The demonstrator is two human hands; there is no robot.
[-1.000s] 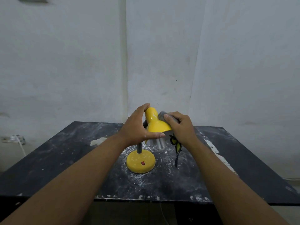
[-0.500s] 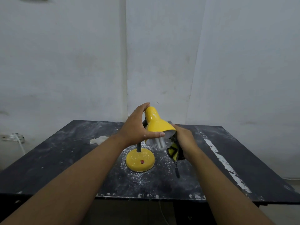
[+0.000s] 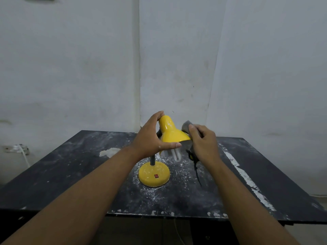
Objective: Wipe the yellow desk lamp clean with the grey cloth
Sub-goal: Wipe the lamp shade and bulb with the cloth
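Dusty black table, yellow desk lamp standing at its middle, mid-wipe

Your left hand grips the shade, thumb across the rim; your right hand pinches the grey cloth against the shade's right side. Hold the shade firm and sweep top to rim, clear of the bulb. White specks dot the glossy base

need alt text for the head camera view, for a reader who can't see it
A person's left hand grips the shade of a yellow desk lamp while the right hand presses a grey cloth against the shade's right side. The lamp stands on a dark table dusted with white powder, before a pale wall.
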